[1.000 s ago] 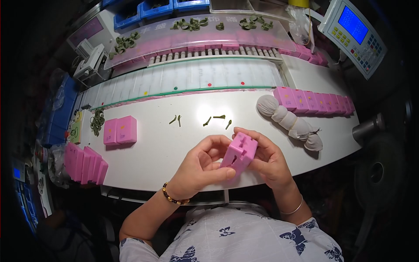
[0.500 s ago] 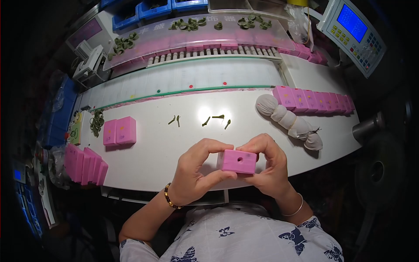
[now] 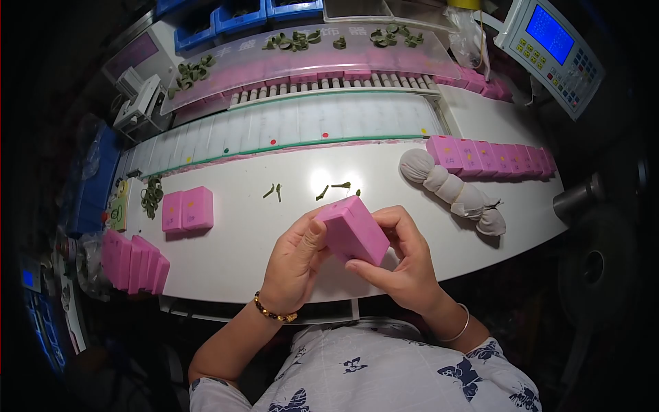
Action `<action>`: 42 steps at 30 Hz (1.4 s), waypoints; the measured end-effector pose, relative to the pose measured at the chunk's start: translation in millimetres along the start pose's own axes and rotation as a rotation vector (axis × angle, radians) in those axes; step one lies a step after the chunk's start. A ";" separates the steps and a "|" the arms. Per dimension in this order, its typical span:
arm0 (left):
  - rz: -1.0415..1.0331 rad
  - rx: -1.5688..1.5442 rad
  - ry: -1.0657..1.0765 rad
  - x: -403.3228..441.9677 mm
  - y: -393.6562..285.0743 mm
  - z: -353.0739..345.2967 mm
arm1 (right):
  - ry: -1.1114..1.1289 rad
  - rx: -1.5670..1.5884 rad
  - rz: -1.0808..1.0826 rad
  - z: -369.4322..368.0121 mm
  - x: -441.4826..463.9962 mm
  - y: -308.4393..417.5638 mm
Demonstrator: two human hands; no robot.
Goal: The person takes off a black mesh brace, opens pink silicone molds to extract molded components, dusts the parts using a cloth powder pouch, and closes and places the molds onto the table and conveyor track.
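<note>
A pink rubber mould [image 3: 357,230], block-shaped, is held between both hands above the front of the white table. It is tilted, with a broad side and one narrow end showing. My left hand [image 3: 294,261] grips its left end, thumb along the near edge. On the right side, the fingers and thumb of my right hand [image 3: 405,257] are closed round the lower corner. Just beyond the mould lie several small green pieces [image 3: 341,185] on the table, one partly hidden behind it.
Pink moulds stand in a row [image 3: 504,158] at right, near a tied cloth bundle [image 3: 449,184]. Two pink moulds [image 3: 198,208] and a leaning stack [image 3: 134,261] are at left. A green-edged conveyor [image 3: 288,120] runs behind; a blue-screened control panel [image 3: 551,51] hangs top right.
Both hands have turned the pink mould: its holed end no longer faces me and a broad side shows. My left hand has shifted its grip. Coloured dots on the conveyor have moved left.
</note>
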State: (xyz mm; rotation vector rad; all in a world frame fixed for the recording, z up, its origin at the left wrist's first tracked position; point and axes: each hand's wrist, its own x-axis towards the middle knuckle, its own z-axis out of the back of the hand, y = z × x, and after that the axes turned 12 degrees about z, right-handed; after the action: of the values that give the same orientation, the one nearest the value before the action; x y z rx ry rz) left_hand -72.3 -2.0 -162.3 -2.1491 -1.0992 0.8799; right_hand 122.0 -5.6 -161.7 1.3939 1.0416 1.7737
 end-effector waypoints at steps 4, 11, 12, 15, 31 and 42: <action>-0.044 -0.006 0.026 2.8 1.9 -8.4 | -0.013 -0.209 0.132 -0.7 3.7 3.2; -0.089 0.157 -0.102 3.4 5.3 -27.5 | -0.055 -0.513 0.330 -10.8 -2.1 1.1; -0.079 0.146 -0.121 4.3 4.5 -27.7 | -0.055 -0.568 0.376 -12.2 -4.3 -1.0; -0.410 0.647 -0.193 7.9 9.1 -21.9 | -0.014 -0.504 0.333 -11.9 -9.0 -7.2; -0.456 1.225 -0.967 68.2 -101.4 73.4 | -0.022 -0.222 0.063 12.8 -10.7 -8.5; -0.511 1.537 -1.195 110.5 -139.7 144.3 | -0.042 -0.194 0.014 20.1 -12.8 -12.2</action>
State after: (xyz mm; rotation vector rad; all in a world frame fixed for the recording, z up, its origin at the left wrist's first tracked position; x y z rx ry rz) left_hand -198.5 188.1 -184.1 0.0141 -0.7659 1.8650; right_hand 144.7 -6.8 -175.9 1.3153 0.8158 1.7956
